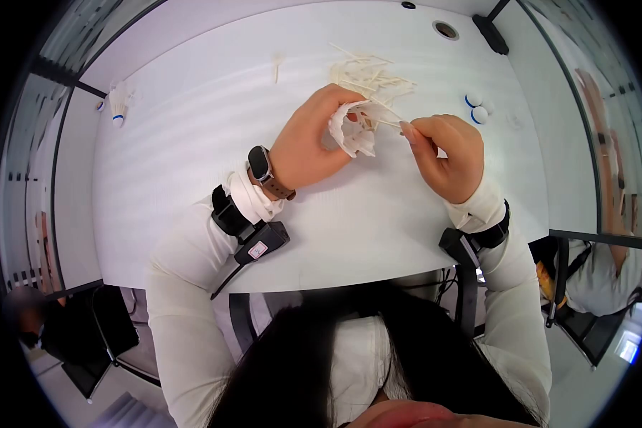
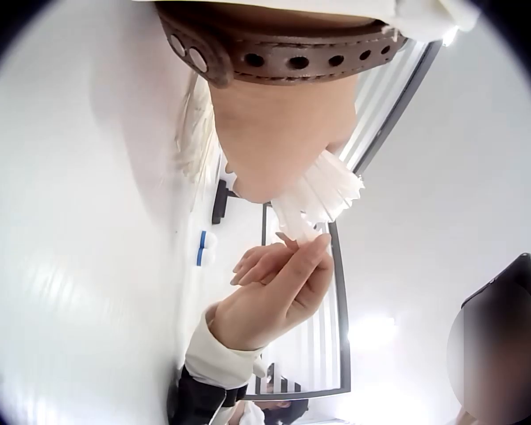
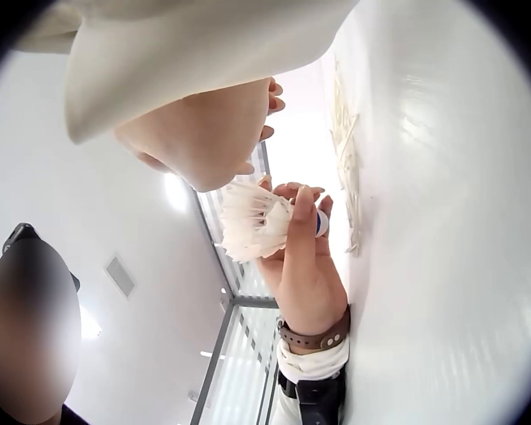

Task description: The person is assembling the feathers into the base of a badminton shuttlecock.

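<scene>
Here in the middle, the left hand (image 1: 303,135) curls round a shuttlecock (image 1: 364,145), holding it just off the white table (image 1: 192,157), on the near side of a loose pile of stems (image 1: 367,77). The grip sits down by the blue-banded cork (image 3: 322,223), probably so the ragged rim is left free to work on. And in from the right comes the right hand (image 1: 449,153), thumb and forefinger pinching the end of a thin pale stem (image 1: 390,123) at that rim; gripping the very tip likely gives it a clean line of pull. The pile lies just beyond the hands, handy for dropping pieces, I'd judge, while a second shuttlecock (image 1: 118,107) lies well apart at far left.

Now, the tricky bits! From above, the left hand covers the cork completely. The right wrist view loses most of the right hand behind its sleeve. Is that stem fast in the skirt or loose? Can't tell. Over at right, two white corks (image 1: 480,115) show blue bands, but any feathers on them melt into the tabletop.
</scene>
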Demonstrator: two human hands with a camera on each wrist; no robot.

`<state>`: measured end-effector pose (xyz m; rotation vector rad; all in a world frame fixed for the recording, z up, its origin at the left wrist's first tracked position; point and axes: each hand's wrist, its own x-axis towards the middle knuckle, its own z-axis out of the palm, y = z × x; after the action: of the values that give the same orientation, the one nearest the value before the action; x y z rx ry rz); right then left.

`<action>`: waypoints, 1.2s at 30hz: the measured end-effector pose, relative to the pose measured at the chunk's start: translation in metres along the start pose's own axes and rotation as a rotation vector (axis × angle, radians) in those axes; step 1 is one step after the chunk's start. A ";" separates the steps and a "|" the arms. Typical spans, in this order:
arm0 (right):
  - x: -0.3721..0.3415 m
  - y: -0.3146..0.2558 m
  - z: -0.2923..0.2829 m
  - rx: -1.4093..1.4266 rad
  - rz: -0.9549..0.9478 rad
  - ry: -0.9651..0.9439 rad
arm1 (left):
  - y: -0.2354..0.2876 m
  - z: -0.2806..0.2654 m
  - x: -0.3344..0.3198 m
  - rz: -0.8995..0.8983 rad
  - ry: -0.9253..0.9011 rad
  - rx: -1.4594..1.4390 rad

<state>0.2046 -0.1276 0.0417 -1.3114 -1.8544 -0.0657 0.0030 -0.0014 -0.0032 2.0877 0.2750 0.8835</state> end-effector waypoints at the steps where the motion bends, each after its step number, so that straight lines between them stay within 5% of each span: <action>1: 0.000 0.000 0.000 0.006 -0.004 -0.007 | 0.001 0.000 0.000 0.005 -0.005 0.015; 36: -0.006 -0.002 0.009 0.113 0.152 -0.126 | 0.007 -0.003 0.005 0.058 -0.102 -0.035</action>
<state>0.1983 -0.1281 0.0326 -1.4001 -1.8280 0.2033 0.0039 -0.0014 0.0054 2.1093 0.1444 0.8069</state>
